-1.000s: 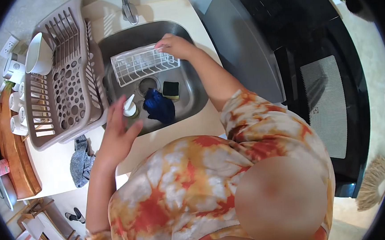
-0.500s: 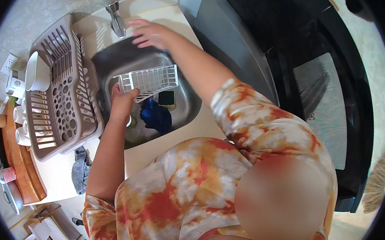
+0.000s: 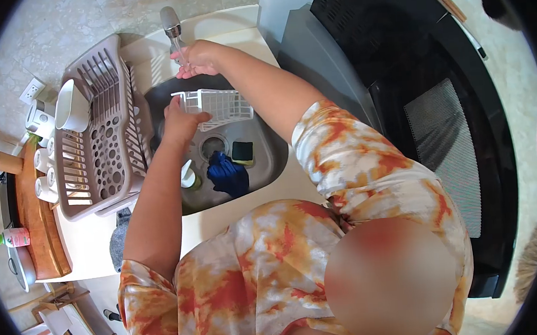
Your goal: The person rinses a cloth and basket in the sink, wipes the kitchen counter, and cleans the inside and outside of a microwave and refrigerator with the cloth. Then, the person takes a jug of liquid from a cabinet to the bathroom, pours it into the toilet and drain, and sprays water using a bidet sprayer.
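Observation:
My left hand [image 3: 184,119] grips the near-left end of a white plastic grid basket [image 3: 230,108], holding it tilted over the metal sink [image 3: 266,158]. Under the faucet [image 3: 171,23] is my right hand [image 3: 198,58], empty, its fingers stretched out. What looks like a thin stream of water runs down by those fingers. Below the basket, a dark blue cloth [image 3: 228,175] lies in the sink beside a dark-topped sponge [image 3: 242,152]. A bottle with a white top [image 3: 189,174] stands near my left forearm. The drain [image 3: 214,146] shows between basket and cloth.
Left of the sink stands a beige dish rack [image 3: 107,151] with a white container [image 3: 72,108] in it. White cups [image 3: 46,188] and a wooden board [image 3: 46,236] are farther left. A grey cloth [image 3: 119,240] hangs at the counter edge. A large black appliance [image 3: 390,40] stands right.
My right hand has moved from beside the faucet to beneath its spout, and a stream now shows there. My left hand still holds the basket, and more of the drain shows below it.

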Demonstrator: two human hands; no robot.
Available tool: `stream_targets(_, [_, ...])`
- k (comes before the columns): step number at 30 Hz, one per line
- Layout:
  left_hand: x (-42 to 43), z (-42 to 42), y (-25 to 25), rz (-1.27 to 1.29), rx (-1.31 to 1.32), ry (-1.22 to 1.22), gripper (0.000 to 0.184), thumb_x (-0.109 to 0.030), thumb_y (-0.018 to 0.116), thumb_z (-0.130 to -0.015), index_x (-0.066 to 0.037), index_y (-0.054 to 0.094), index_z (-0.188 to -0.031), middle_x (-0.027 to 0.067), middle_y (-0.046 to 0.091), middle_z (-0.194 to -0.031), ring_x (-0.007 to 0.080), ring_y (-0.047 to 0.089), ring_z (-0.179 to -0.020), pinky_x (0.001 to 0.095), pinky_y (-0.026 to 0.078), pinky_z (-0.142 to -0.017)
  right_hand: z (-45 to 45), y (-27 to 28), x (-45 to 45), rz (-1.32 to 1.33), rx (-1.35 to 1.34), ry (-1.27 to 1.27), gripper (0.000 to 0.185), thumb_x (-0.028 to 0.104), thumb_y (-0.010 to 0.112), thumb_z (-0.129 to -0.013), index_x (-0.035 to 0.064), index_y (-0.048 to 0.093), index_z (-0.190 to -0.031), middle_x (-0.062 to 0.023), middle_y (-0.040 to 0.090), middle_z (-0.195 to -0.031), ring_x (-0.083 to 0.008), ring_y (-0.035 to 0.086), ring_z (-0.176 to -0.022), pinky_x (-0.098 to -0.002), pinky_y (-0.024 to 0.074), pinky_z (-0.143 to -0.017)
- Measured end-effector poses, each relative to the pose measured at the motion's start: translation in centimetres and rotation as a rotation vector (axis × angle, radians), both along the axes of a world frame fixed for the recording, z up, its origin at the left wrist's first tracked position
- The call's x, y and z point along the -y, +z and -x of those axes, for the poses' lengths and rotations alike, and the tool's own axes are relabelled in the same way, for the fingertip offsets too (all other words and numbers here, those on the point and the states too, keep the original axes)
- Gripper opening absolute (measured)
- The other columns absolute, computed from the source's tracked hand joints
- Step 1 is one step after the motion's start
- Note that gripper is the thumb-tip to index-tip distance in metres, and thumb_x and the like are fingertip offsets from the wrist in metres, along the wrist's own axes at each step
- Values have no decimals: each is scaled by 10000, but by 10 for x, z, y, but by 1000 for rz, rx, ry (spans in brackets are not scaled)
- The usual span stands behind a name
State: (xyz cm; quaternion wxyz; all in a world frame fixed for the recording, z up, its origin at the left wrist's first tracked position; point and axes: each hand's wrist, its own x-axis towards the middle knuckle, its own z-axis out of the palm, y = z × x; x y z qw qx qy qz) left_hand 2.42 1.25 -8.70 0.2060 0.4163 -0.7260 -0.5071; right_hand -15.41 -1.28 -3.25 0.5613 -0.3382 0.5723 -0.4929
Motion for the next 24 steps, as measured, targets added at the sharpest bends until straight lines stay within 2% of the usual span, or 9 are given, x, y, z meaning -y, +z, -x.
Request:
stream_targets(2, [1,6,11,-2,36,1,950,-137,820,-497,37,366,-1314,198,376,-1313,301,456,-1159,359,398,-969,7,6,-3,-83,-38,68,397,34,445,-870,60,468,-1265,-109,571,-901,-202,598,-848,-317,488,-730])
stream_targets(4, [9,10,3,5,15,-10,956,-122,823,-490,44,363,-1312,199,385,-1309,300,462,-1155,364,403,-962,13,7,1,-108,-130,79,373,48,461,-866,59,493,-1238,-94,568,-895,-193,593,-830,-312,487,-737])
stream_targets(6, [10,12,-1,-15,-77,-2,714,7,761,-550,15,451,-1193,110,587,-1063,206,568,-968,318,428,-872,10,1,3,-136,-216,91,351,62,477,-862,58,519,-1210,-78,564,-889,-183,587,-812,-307,485,-743])
stream_targets(7, [10,12,1,-89,-130,-40,670,37,746,-549,1,463,-1155,96,593,-1035,195,570,-949,314,426,-870,7,-2,3,-129,-290,79,329,69,481,-864,61,537,-1189,-68,563,-889,-172,578,-806,-298,483,-746])
stream_targets(15, [6,2,11,-72,-106,-70,721,39,740,-554,8,427,-1202,98,582,-1058,210,563,-980,315,403,-905,-1,-9,14,-22,-244,-40,317,87,505,-868,58,549,-1181,-58,556,-890,-150,574,-819,-280,488,-738])
stream_targets(17, [7,2,9,-82,-100,-60,729,40,740,-556,10,421,-1211,98,579,-1064,213,561,-985,316,396,-915,10,-27,30,-91,-411,50,322,82,515,-859,45,546,-1178,-79,567,-936,-165,591,-841,-275,494,-736])
stream_targets(19, [17,4,-4,-95,-139,-78,896,-41,792,-517,65,370,-1301,172,551,-1154,251,549,-1041,330,420,-912,-5,3,2,-110,-377,105,323,88,517,-862,44,543,-1181,-90,572,-974,-171,595,-864,-282,494,-747])
stream_targets(22, [15,1,5,-210,-120,-88,870,-36,777,-553,62,360,-1309,164,573,-1127,250,544,-1043,338,412,-910,-15,30,-12,-138,-386,222,309,127,531,-865,38,567,-1158,-110,597,-1041,-182,604,-920,-309,492,-779])
stream_targets(24, [11,-2,12,-250,-93,-90,862,-24,763,-577,51,340,-1325,153,577,-1131,240,532,-1059,344,378,-937,-17,34,-10,-229,-636,365,293,176,556,-855,42,605,-1111,-107,621,-1017,-184,608,-907,-322,491,-779])
